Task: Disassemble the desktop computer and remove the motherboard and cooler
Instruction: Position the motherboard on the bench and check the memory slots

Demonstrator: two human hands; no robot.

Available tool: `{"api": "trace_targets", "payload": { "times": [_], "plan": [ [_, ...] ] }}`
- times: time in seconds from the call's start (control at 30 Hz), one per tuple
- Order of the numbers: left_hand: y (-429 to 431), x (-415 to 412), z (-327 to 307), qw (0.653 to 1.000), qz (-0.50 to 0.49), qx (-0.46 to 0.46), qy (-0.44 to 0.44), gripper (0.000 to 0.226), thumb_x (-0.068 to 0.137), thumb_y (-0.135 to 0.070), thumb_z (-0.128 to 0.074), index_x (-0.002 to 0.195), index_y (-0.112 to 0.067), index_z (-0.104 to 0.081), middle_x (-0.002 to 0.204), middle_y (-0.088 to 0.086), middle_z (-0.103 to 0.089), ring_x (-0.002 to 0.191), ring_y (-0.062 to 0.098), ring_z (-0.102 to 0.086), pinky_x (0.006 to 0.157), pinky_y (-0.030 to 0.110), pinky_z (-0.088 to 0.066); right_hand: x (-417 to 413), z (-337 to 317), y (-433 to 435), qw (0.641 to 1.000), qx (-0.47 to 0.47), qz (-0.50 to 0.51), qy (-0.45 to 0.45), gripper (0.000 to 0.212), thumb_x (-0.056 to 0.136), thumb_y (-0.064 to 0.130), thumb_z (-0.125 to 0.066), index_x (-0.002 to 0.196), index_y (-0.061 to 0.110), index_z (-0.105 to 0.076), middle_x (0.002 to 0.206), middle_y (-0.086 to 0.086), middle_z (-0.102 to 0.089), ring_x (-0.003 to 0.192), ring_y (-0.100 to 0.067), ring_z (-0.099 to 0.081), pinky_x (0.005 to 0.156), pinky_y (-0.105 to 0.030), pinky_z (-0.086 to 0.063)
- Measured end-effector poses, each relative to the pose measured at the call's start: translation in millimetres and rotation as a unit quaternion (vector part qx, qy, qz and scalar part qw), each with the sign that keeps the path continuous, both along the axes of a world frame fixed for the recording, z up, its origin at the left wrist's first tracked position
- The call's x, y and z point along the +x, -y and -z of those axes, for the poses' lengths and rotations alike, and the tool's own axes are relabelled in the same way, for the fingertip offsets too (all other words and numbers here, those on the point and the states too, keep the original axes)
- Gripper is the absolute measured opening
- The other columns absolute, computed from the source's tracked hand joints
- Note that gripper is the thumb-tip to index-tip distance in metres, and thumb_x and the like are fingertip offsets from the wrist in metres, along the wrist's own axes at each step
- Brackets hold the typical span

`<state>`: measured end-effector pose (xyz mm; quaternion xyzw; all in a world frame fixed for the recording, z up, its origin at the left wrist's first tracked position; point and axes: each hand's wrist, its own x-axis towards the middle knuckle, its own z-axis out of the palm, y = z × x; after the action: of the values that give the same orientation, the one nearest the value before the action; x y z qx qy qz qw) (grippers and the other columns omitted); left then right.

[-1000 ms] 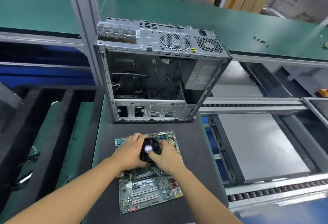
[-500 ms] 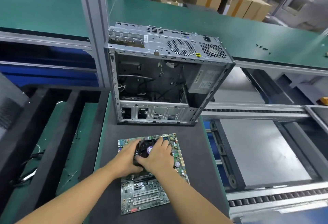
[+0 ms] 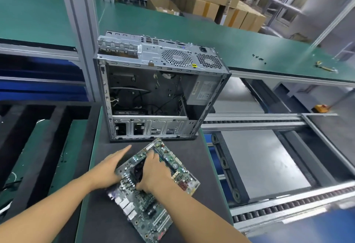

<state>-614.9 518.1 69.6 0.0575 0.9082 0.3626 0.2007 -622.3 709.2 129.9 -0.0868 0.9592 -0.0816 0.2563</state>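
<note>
Head: motherboard (image 3: 146,206), cooler (image 3: 138,172) newly askew

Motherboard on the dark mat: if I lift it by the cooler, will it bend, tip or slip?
Probably stiff: the motherboard looks flat, with no sag. It may tip, since the cooler gripped by the right hand sits toward the far end. Likely fragile: small bare parts cover its face.

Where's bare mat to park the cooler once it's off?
Dark mat right of the motherboard, out to the mat's right edge; smaller patch between the left hand and the computer case. Crowded: the board's far corner nearly meets the case.
</note>
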Motion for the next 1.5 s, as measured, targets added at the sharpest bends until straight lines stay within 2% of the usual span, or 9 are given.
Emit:
{"api": "trace_targets", "payload": {
  "times": [0.27, 0.7, 0.87, 1.0, 1.1, 1.17, 1.27, 1.43, 1.5],
  "plan": [
    [8.7, 0.2, 28.3, 0.982, -0.174, 0.067, 0.040, 0.076, 0.087, 0.013, -0.052, 0.153, -0.014, -0.027, 0.153, 0.005, -0.039, 0.138, 0.021, -0.039, 0.110, 0.030, -0.032, 3.1, -15.5, -9.5, 0.960, 0.079, -0.268, -0.031, 0.110, 0.063, 0.027, -0.094, 0.147, 0.012, -0.025, 0.144, -0.011, -0.042, 0.132, -0.038, -0.042, 0.108, -0.056, -0.036],
    [8.4, 8.1, 30.9, 0.974, -0.226, 0.022, 0.010, 0.045, 0.094, -0.009, -0.058, 0.138, -0.015, -0.053, 0.132, 0.005, -0.050, 0.114, 0.016, -0.052, 0.107, 0.030, -0.038, 25.4, 4.4, 3.0, 0.936, 0.062, -0.346, 0.008, 0.116, 0.063, 0.032, -0.093, 0.151, 0.015, -0.020, 0.148, -0.009, -0.039, 0.133, -0.038, -0.040, 0.109, -0.055, -0.036],
    [8.5, 2.3, 28.6, 0.978, -0.207, 0.005, -0.001, 0.041, 0.094, -0.018, -0.063, 0.134, -0.022, -0.059, 0.125, 0.003, -0.050, 0.119, 0.024, -0.054, 0.109, 0.038, -0.039, 10.3, 3.0, -12.8, 0.951, -0.034, -0.279, 0.128, 0.118, 0.071, 0.051, -0.084, 0.156, 0.033, -0.005, 0.160, -0.002, -0.018, 0.145, -0.033, -0.018, 0.118, -0.054, -0.020],
    [7.1, 1.0, 23.3, 0.986, -0.162, 0.001, -0.031, 0.031, 0.091, -0.018, -0.068, 0.117, -0.034, -0.068, 0.118, -0.005, -0.050, 0.112, 0.014, -0.050, 0.107, 0.033, -0.038, -6.3, 7.9, -30.8, 0.964, -0.150, -0.140, 0.171, 0.087, 0.085, 0.056, -0.068, 0.153, 0.023, -0.025, 0.154, -0.003, -0.028, 0.142, -0.027, -0.029, 0.118, -0.046, -0.028],
    [5.6, -1.5, 18.3, 0.983, -0.170, -0.004, -0.067, 0.016, 0.090, -0.019, -0.071, 0.100, -0.032, -0.073, 0.109, -0.009, -0.056, 0.102, 0.008, -0.054, 0.097, 0.028, -0.041, -17.5, 19.2, -39.5, 0.957, -0.235, -0.009, 0.168, 0.044, 0.096, 0.031, -0.059, 0.137, 0.017, -0.050, 0.121, -0.001, -0.056, 0.100, -0.013, -0.058, 0.092, -0.023, -0.050],
    [4.2, -2.1, 14.4, 0.980, -0.180, -0.003, -0.085, 0.012, 0.090, -0.020, -0.071, 0.092, -0.032, -0.070, 0.102, -0.010, -0.059, 0.093, 0.005, -0.057, 0.083, 0.023, -0.043, -21.7, 25.9, -40.1, 0.956, -0.251, 0.033, 0.145, 0.026, 0.097, 0.021, -0.051, 0.123, 0.018, -0.058, 0.098, 0.006, -0.059, 0.070, -0.006, -0.053, 0.060, -0.010, -0.044],
    [3.5, -1.6, 12.6, 0.974, -0.200, 0.022, -0.104, 0.021, 0.094, -0.018, -0.064, 0.084, -0.036, -0.060, 0.087, -0.014, -0.064, 0.078, 0.001, -0.060, 0.067, 0.019, -0.042, -29.2, 34.3, -34.1, 0.956, -0.260, 0.048, 0.130, 0.018, 0.095, 0.018, -0.049, 0.106, 0.025, -0.061, 0.085, 0.006, -0.061, 0.060, -0.008, -0.049, 0.050, -0.016, -0.040],
    [15.2, 1.9, 10.5, 0.961, -0.250, 0.069, -0.097, 0.024, 0.093, -0.010, -0.061, 0.082, -0.030, -0.053, 0.099, -0.021, -0.070, 0.090, -0.004, -0.064, 0.081, 0.022, -0.049, -42.1, 36.1, -30.4, 0.957, -0.266, 0.097, 0.066, 0.019, 0.095, 0.015, -0.048, 0.095, 0.028, -0.062, 0.092, 0.001, -0.072, 0.063, -0.013, -0.056, 0.058, -0.028, -0.050],
    [24.8, 6.6, 10.4, 0.967, -0.235, 0.027, -0.098, 0.023, 0.091, -0.016, -0.063, 0.080, -0.030, -0.049, 0.086, -0.019, -0.069, 0.075, -0.004, -0.061, 0.071, 0.024, -0.049, -46.9, 38.4, -36.8, 0.958, -0.258, 0.110, 0.050, 0.018, 0.096, 0.013, -0.048, 0.093, 0.026, -0.061, 0.092, 0.000, -0.072, 0.064, -0.014, -0.057, 0.063, -0.031, -0.053]
  ]
}}
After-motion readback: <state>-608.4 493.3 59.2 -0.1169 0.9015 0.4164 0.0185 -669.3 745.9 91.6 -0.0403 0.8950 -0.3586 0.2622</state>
